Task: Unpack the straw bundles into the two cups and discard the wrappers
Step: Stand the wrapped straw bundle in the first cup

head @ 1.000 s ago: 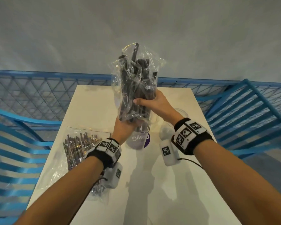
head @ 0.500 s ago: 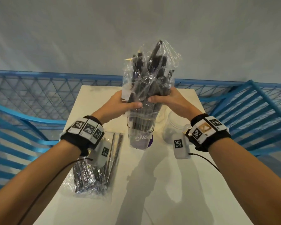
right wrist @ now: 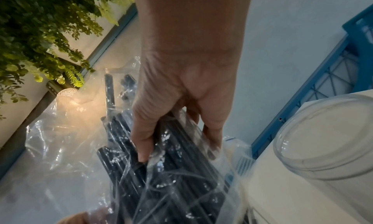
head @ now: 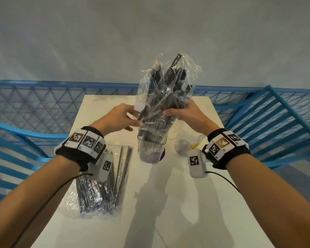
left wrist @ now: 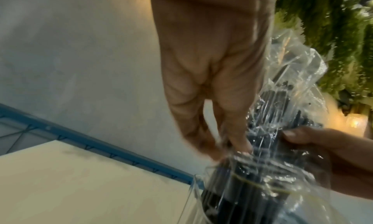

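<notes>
A bundle of black straws (head: 166, 90) in a clear crinkled wrapper (head: 190, 68) stands upright, its lower end inside a clear cup with a purple label (head: 151, 152). My right hand (head: 170, 113) grips the bundle through the wrapper from the right, thumb in front (right wrist: 141, 147). My left hand (head: 132, 120) pinches the wrapper on its left side just above the cup rim (left wrist: 193, 187), fingertips (left wrist: 240, 147) under the plastic. A second clear cup (head: 188, 142) stands just right of the first (right wrist: 322, 139). Another wrapped straw bundle (head: 100, 187) lies on the table at left.
The white table (head: 186, 212) is narrow, with blue metal railings (head: 43, 111) on its left, far and right sides. A pale wall rises behind. Cables trail from both wrist units. Greenery (right wrist: 40, 28) and a lamp show in the wrist views.
The bundle's lower end has gone down into the labelled cup. My left hand came up from beneath the bundle to its left side and now holds the wrapper. My right hand keeps its grip.
</notes>
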Tool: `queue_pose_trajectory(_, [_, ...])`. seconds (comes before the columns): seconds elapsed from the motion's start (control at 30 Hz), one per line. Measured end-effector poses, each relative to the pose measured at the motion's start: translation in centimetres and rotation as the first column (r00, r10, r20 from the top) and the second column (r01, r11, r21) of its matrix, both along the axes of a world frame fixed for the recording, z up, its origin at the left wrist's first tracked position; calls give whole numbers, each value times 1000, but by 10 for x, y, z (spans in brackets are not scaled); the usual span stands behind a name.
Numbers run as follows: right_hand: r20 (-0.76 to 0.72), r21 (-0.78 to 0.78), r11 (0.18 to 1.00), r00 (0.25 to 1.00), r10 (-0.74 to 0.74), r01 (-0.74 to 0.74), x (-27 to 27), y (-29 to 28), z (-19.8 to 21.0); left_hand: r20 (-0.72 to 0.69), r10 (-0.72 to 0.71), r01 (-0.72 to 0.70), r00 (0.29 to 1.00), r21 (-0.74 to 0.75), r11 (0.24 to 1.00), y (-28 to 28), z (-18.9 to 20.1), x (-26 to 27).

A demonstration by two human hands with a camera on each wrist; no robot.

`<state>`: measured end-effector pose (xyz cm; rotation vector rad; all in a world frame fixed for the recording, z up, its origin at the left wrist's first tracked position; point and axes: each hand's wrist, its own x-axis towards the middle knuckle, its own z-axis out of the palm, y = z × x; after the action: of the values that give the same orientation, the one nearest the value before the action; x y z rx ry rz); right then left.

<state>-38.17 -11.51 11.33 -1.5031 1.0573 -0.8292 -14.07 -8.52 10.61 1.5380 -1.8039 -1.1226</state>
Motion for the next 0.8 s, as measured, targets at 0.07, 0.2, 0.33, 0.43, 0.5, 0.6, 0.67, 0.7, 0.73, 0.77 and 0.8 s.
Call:
queue_pose_trajectory(0.07, [-9,2,1000,1000,4,-4,2,1,1,-80,112,-119,990,-80,990,-2,-4,0])
queue_pose_trajectory(0.2, [-44,20,999,999,30,-29,9,4,6,-203,158,-173,966,-56,983,-1,-16,-6])
queue_pose_trajectory(0.33, [3,41,999,999,34,-34,10,5,7,-262,180,-209,948,-85,974,0,-27,-8])
queue_pose_trajectory(0.43, [29,24,999,999,27,-27,10,6,9,-197,212,-237,957,-117,964,2,-30,-10])
queue_pose_trajectory(0.5, [-13,-19,1000,1000,18,-18,8,6,8,-71,176,-185,982,-146,972,3,-29,-11])
queue_pose_trajectory(0.6, [-57,-69,997,998,-23,19,3,7,6,3,112,-110,994,-178,978,6,-29,-11])
queue_pose_trajectory(0.67, [-40,-79,996,998,-46,43,2,8,4,0,104,-103,995,-179,978,7,-27,-11])
queue_pose_trajectory(0.7, [-28,-82,996,999,-43,40,3,8,5,0,121,-120,993,-178,977,7,-26,-12])
queue_pose_trajectory(0.73, [-14,-88,996,999,-34,33,4,9,6,5,141,-137,990,-179,974,7,-23,-13])
queue_pose_trajectory(0.77, [-1,-94,995,1000,-22,22,5,10,7,23,160,-153,987,-183,971,7,-21,-14])
queue_pose_trajectory(0.8, [7,-99,995,1000,-14,15,6,10,9,52,175,-162,983,-191,968,7,-19,-14])
